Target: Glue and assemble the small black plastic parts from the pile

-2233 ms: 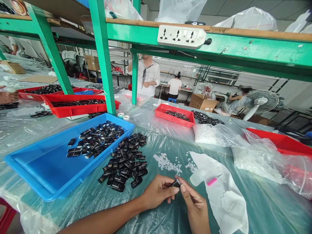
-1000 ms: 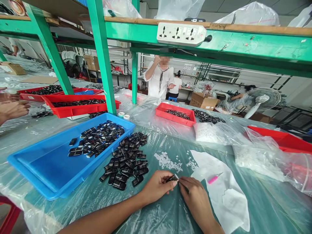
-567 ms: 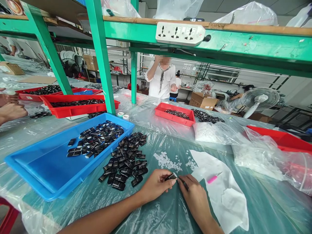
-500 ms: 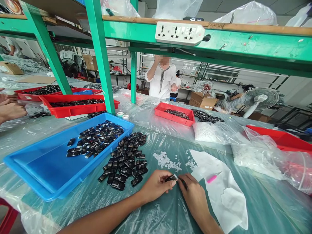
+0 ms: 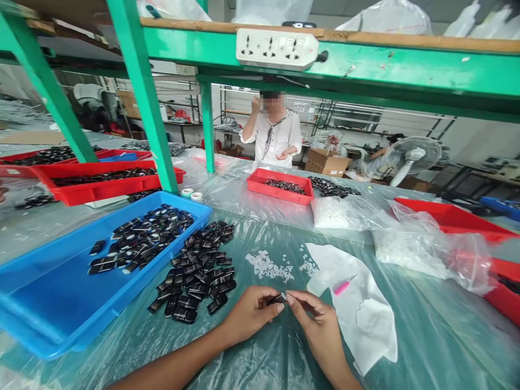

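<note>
My left hand (image 5: 248, 317) pinches a small black plastic piece (image 5: 279, 298) between thumb and fingers, just above the plastic-covered table. My right hand (image 5: 314, 325) meets it from the right, fingers pinched against the piece's end; whether it holds a tool is unclear. A loose pile of the same black pieces (image 5: 197, 269) lies left of my hands. Beyond it a blue tray (image 5: 44, 292) holds more of them. Small white bits (image 5: 268, 266) lie scattered just beyond my hands.
A white sheet (image 5: 365, 319) with a pink-handled tool (image 5: 343, 285) lies to the right. Bags of white parts (image 5: 406, 244), red trays (image 5: 280, 185) and green shelf posts (image 5: 140, 97) stand further back. A person in white (image 5: 276, 135) stands across the table.
The camera has shifted, so everything sits further left and lower in view. My hands stay together on the black piece. The co-worker's hands at the left edge are out of view.
</note>
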Demonstrator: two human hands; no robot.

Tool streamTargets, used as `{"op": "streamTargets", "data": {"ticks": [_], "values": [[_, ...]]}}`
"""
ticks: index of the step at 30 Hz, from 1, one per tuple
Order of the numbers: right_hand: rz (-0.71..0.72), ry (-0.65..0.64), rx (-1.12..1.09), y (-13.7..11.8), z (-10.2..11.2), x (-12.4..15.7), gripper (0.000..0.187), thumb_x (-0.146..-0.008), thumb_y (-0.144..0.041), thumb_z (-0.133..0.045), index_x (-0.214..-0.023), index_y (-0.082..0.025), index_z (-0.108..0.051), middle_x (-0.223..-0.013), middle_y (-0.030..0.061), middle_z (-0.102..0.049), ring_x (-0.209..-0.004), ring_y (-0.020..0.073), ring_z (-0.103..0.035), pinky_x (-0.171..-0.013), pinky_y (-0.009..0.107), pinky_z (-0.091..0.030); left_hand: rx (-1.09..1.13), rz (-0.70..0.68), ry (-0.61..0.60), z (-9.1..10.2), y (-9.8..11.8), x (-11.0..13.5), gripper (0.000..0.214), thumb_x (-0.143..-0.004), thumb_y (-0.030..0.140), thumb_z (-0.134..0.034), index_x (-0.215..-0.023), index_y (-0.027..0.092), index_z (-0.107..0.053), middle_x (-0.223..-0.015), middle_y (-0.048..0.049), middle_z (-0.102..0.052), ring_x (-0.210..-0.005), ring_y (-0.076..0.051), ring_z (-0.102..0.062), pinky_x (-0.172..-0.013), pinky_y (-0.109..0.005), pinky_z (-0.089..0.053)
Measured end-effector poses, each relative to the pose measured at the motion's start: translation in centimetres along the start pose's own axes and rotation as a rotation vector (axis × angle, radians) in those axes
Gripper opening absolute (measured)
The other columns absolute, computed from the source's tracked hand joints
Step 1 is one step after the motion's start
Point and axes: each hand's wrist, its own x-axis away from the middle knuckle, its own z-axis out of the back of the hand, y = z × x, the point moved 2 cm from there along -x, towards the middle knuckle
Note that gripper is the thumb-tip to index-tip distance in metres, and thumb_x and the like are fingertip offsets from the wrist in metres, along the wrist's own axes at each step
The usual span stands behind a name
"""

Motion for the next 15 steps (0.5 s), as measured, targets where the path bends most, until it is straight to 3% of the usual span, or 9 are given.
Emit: {"op": "streamTargets", "data": {"ticks": [4, 9, 15], "values": [[0.010, 0.037, 0.004, -0.8, -0.2, -0.1, 0.020, -0.082, -0.032, -0.059, -0.086, -0.017, -0.072, -0.084, 0.0066, -0.071, -0.077, 0.0181, -0.066, -0.072, 0.028, -0.053, -0.220, 0.009, 0.038, 0.0, 1.0, 0.2, 0.028, -0.086, 0.037, -0.052, -0.083, 0.012, -0.065, -0.068, -0.0018, -0.055, -0.064, -0.013, -0.045, -0.058, -0.020, -0.035], [0.020, 0.093, 0.003, -1.6, 0.0, -0.3, 0.014, -0.077, -0.018, -0.059, -0.080, -0.017, -0.072, -0.076, 0.0027, -0.070, -0.070, 0.0143, -0.065, -0.067, 0.023, -0.050, -0.260, 0.122, 0.000, 0.0, 0.6, -0.1, 0.032, -0.085, 0.042, -0.053, -0.094, 0.015, -0.066, -0.075, -0.0033, -0.061, -0.066, -0.015, -0.050, -0.060, -0.021, -0.041], [0.034, 0.099, -0.010, -1.5, 0.7, -0.5, 0.016, -0.073, -0.012, -0.059, -0.079, -0.017, -0.073, -0.073, 0.0006, -0.070, -0.067, 0.0123, -0.064, -0.062, 0.018, -0.047, -0.221, 0.236, 0.133, 0.2, -1.2, -0.1, 0.042, -0.068, 0.051, -0.068, -0.093, 0.017, -0.069, -0.071, -0.0024, -0.064, -0.065, -0.019, -0.057, -0.063, -0.025, -0.049]]}}
